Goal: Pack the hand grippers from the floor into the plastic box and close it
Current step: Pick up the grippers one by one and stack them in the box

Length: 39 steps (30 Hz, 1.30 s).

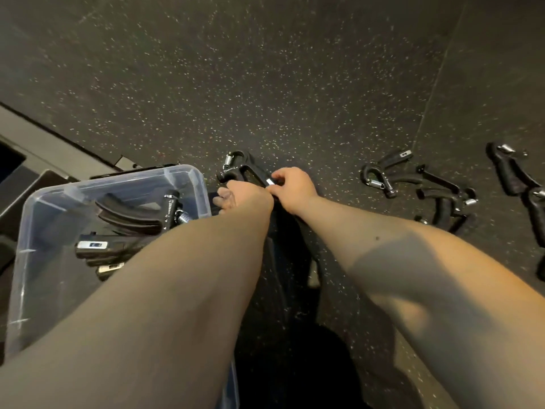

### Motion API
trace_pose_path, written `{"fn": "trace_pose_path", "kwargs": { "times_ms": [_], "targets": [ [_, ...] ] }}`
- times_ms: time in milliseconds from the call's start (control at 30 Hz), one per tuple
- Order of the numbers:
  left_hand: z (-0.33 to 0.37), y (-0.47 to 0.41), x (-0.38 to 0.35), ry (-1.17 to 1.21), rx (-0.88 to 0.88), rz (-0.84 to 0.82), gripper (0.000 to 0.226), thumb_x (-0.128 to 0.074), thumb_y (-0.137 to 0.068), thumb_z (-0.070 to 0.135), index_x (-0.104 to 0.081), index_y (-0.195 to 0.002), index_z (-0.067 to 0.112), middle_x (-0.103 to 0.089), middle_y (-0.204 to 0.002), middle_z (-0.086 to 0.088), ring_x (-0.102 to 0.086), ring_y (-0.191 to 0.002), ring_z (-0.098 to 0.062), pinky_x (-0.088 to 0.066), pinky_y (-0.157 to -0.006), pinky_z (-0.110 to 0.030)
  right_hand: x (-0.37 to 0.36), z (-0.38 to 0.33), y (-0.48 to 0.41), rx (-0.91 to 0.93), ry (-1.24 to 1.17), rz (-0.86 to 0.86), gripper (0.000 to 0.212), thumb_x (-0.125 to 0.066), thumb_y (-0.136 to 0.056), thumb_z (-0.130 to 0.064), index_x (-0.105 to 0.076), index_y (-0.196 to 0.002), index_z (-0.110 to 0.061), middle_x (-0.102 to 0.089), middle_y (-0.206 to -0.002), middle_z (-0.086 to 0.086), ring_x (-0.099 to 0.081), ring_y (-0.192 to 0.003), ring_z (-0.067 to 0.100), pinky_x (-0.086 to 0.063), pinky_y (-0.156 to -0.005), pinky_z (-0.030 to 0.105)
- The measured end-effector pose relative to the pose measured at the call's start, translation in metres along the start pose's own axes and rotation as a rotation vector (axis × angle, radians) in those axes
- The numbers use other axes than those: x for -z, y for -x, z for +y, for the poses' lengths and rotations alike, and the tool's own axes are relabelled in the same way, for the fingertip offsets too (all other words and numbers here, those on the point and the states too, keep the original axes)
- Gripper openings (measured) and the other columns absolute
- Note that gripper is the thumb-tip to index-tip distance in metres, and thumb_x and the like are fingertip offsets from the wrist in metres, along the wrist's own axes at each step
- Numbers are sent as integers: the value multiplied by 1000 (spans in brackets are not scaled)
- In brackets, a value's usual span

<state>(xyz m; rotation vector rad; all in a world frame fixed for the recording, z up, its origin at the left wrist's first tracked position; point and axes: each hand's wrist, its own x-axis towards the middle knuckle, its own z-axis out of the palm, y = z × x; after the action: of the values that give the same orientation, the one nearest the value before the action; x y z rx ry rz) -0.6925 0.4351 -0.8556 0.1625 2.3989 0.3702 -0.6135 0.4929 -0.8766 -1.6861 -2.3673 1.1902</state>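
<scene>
At the left we see the box, clear plastic with its top open, standing on the speckled floor. Inside the box lie the packed grippers, their black handles crossed over one another and their springs toward the box's far right corner. Just right of the box, the left hand reaches out with its fingers curled down beside the box's right wall. We cannot tell whether they clasp anything. Just beyond that wall, outside the box, is the gripper, its spring end pointing away from us. The right hand, next along from the box, touches the left hand and pinches the gripper's handle at its silver band. Well right of the box, the loose grippers lie scattered on the floor, some overlapping, and more reach the frame's right edge.
</scene>
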Motion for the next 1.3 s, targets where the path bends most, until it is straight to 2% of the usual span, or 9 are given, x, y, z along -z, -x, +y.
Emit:
{"fn": "trace_pose_path", "kwargs": {
  "times_ms": [167, 267, 400, 567, 733, 833, 1000, 1133, 1300],
  "targets": [
    [0, -8, 5, 31, 45, -55, 56, -59, -95, 21, -39, -145, 3, -36, -153, -12, -33, -142, -31, -31, -116, -42, 2, 1, -1, 1, 125, -21, 30, -76, -83, -31, -72, -108, -14, -73, -102, 4, -67, -99, 23, -51, -82, 30],
    [-5, 6, 5, 285, -69, -51, 44, -48, -100, 23, -49, -141, 8, -49, -148, -11, -46, -136, -27, -45, -89, -33, 19, 11, 16, -47, 71, 2, 33, -77, -84, -32, -72, -109, -11, -73, -100, 4, -67, -94, 21, -54, -86, 34],
    [0, 42, 6, 563, -49, -182, 41, -52, -97, 10, -53, -138, 12, -54, -141, -10, -50, -133, -25, -43, -108, -32, 42, 29, 49, -100, -39, 88, 31, -78, -82, -33, -73, -108, -16, -73, -93, 1, -67, -86, 15, -52, -78, 30],
    [-15, 95, 23, 588, -255, -240, 40, -54, -94, 1, -57, -134, 9, -61, -133, -13, -59, -123, -30, -49, -99, -35, 69, 26, 109, -143, -230, 221, 14, -80, -78, -30, -69, -78, -21, -64, -69, -9, -57, -65, 8, -53, -71, 30],
    [-43, 138, 78, 518, -420, -239, 41, -56, -90, 3, -62, -128, 15, -62, -130, -10, -60, -119, -29, -46, -107, -37, 91, -7, 187, -160, -405, 202, 30, -84, -76, -32, -69, -96, -15, -66, -82, -3, -60, -72, 12, -52, -72, 27],
    [-79, 161, 140, 502, -484, -276, 35, -53, -89, 0, -62, -114, 23, -70, -111, -9, -69, -99, -27, -56, -90, -34, 103, -54, 249, -135, -539, 67, 34, -76, -87, -27, -61, -112, -8, -69, -88, 10, -63, -68, 18, -56, -65, 31],
    [-122, 161, 201, 388, -629, -416, 33, -44, -97, -8, -57, -125, 0, -59, -80, -7, -56, -67, -14, -50, -62, -24, 108, -99, 288, -82, -659, 48, 77, -65, -95, -13, -17, -156, -13, -68, -103, 17, -65, -73, 27, -57, -67, 38],
    [-170, 152, 247, 259, -711, -450, 32, -45, -98, -9, -59, -127, -3, -63, -96, -15, -57, -75, -16, -49, -66, -24, 83, -132, 318, 112, -484, 2, 83, -71, -86, 3, -28, -155, -15, -64, -100, 18, -64, -79, 25, -56, -65, 31],
    [-219, 136, 273, 138, -781, -506, 33, -48, -98, -7, -64, -124, 7, -65, -102, -9, -58, -89, -17, -51, -74, -23, 45, -140, 336, 89, -507, -131, 82, -70, -82, 13, -35, -152, -14, -71, -80, 2, -66, -71, 11, -59, -65, 23]
  ]
}}
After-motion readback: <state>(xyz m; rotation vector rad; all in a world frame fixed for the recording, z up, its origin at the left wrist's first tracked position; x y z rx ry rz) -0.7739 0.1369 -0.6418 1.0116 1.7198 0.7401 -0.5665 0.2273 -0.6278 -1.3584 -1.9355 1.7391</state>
